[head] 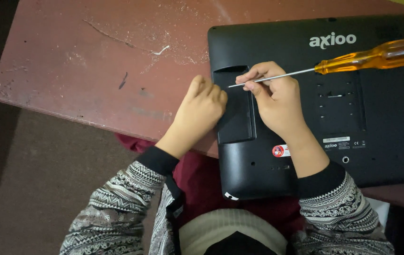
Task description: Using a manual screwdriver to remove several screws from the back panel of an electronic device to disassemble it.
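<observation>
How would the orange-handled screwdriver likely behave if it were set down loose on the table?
The screwdriver has a rounded, smooth-looking handle, so it could roll. Its thin metal shaft looks stiff. The right hand pinches it near the tip, so the long handle end probably feels tail-heavy.

The black device (353,118) is lying back-up on the reddish tabletop (93,61). The right hand (277,104) is pinching the metal shaft of an orange-handled screwdriver (377,55) over the device's rectangular cover panel (235,113), while the left hand (202,106) is pressing against that panel's left edge.

Grey patterned knit sleeves (117,208), black cuffs (157,160).
</observation>
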